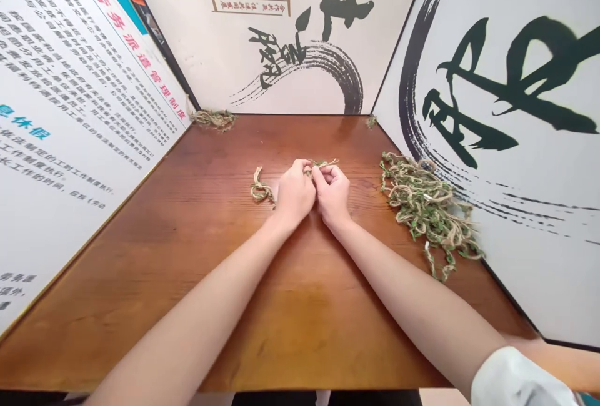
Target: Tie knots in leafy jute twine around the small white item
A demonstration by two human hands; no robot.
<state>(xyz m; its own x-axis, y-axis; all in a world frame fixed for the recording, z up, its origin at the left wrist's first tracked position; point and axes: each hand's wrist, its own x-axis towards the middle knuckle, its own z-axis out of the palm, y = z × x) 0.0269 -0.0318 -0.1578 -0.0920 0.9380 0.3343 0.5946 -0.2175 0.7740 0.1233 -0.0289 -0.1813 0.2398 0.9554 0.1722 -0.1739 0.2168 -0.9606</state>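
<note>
My left hand (pixel 296 190) and my right hand (pixel 334 192) meet over the middle of the wooden table. Both are closed on a piece of leafy twine (pixel 323 163), tan with green bits, whose loose ends stick out past the fingertips. Most of that piece is hidden by the fingers, so I cannot tell if it is knotted. To the left of my left hand, a looped and twisted length of twine (pixel 260 188) lies on the wood, its lower end passing close to that hand.
A heap of tangled leafy twine (pixel 429 206) lies at the right against the panel. A smaller bundle (pixel 214 119) sits in the far left corner, and a little tuft (pixel 371 121) in the far right one. Printed panels (pixel 300 97) wall the wooden table (pixel 154 281) on three sides.
</note>
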